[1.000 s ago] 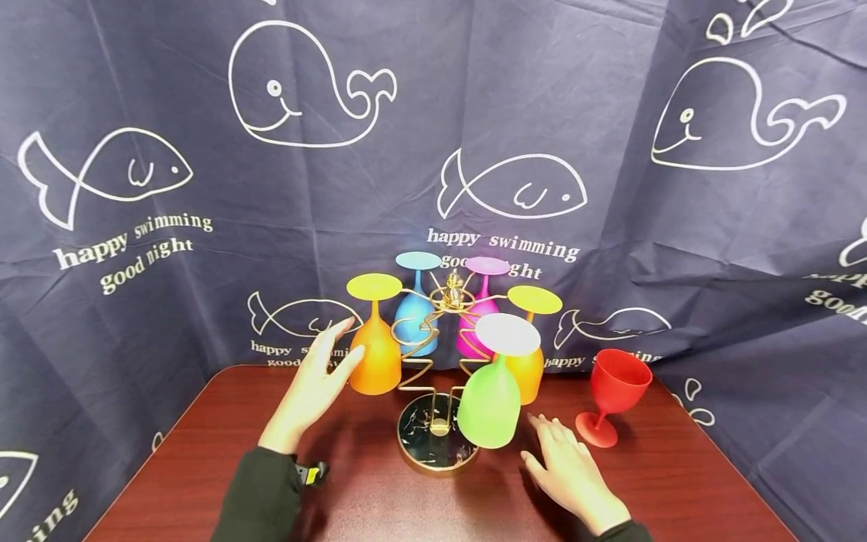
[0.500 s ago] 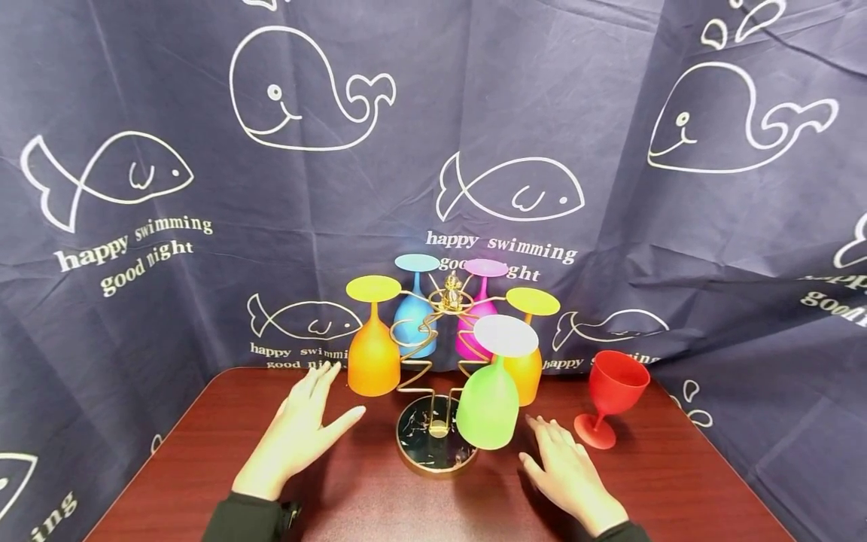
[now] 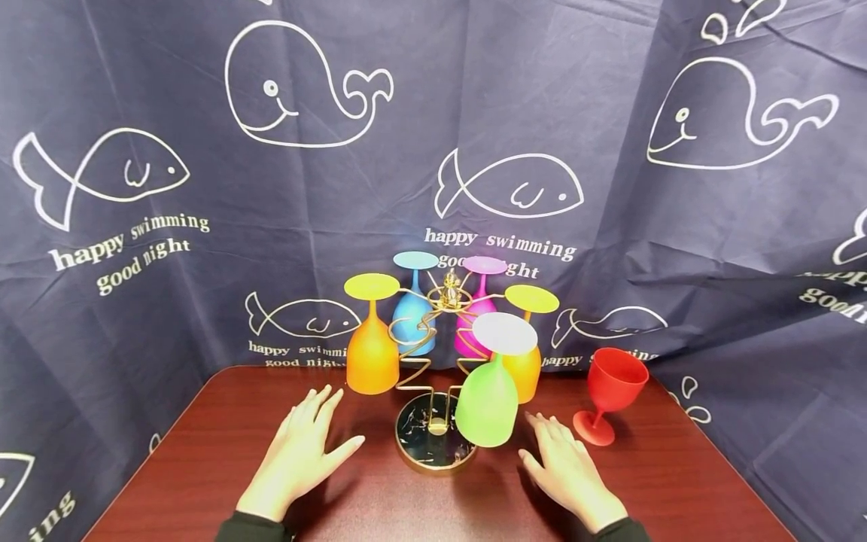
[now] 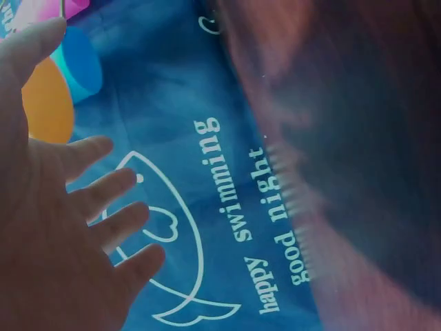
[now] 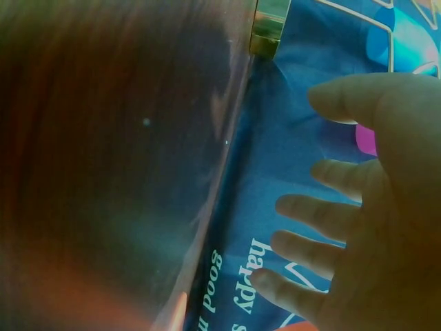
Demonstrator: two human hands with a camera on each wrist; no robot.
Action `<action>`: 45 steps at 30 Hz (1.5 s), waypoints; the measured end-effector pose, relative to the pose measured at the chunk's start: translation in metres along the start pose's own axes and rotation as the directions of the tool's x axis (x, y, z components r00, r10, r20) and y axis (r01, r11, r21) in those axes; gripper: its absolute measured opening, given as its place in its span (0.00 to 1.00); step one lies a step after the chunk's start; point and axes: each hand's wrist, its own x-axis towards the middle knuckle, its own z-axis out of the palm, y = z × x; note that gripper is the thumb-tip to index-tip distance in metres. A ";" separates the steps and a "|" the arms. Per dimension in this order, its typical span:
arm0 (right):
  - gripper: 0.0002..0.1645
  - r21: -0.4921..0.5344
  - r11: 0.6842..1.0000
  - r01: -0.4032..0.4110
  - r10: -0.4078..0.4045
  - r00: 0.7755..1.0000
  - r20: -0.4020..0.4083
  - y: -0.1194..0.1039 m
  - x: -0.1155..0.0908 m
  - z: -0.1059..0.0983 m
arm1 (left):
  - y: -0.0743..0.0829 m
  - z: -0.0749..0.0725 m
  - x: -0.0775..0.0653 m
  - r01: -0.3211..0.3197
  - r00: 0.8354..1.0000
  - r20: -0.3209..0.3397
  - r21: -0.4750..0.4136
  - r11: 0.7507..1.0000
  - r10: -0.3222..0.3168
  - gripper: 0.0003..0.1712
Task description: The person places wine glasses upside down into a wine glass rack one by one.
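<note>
A gold wire rack (image 3: 433,388) on a round black base (image 3: 433,444) carries several goblets hanging upside down. They are an orange goblet (image 3: 372,357) at left, a blue one (image 3: 413,320), a pink one (image 3: 479,316), a second orange one (image 3: 530,369) and a green goblet (image 3: 488,406) at front right. My left hand (image 3: 294,455) is held with fingers spread, left of the base and below the left orange goblet, holding nothing. To the right of the base, my right hand (image 3: 569,470) lies low with fingers extended, also holding nothing.
A red goblet (image 3: 616,384) stands upright on the right of the brown table (image 3: 420,512), beyond my right hand. Behind the table hangs a dark blue curtain (image 3: 379,196) printed with white whales and fish.
My left hand has come away from the left orange goblet, moving down and left toward the table. The right hand, the rack and its goblets have stayed put.
</note>
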 end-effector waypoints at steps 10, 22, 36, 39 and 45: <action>0.35 -0.016 1.000 0.006 -0.006 1.000 -0.028 0.000 0.001 0.001 | -0.002 0.006 -0.006 0.014 1.000 0.019 0.027 1.000 -0.015 0.46; 0.36 -0.025 0.999 -0.028 0.027 0.999 -0.038 -0.002 0.001 0.001 | -0.002 0.008 -0.008 0.019 0.999 0.035 0.032 0.999 -0.021 0.45; 0.32 -0.126 0.989 0.081 -0.106 0.973 -0.205 0.004 0.005 -0.011 | -0.005 0.015 -0.011 0.048 0.996 0.079 0.017 0.999 -0.050 0.46; 0.31 -0.166 0.980 0.108 -0.154 0.942 -0.297 0.006 0.009 -0.020 | -0.005 0.015 -0.011 0.049 0.995 0.082 0.015 0.999 -0.051 0.45; 0.32 -0.228 0.965 0.127 -0.212 0.891 -0.402 0.014 0.019 -0.041 | -0.006 0.014 -0.011 0.062 0.994 0.085 0.012 0.998 -0.063 0.44</action>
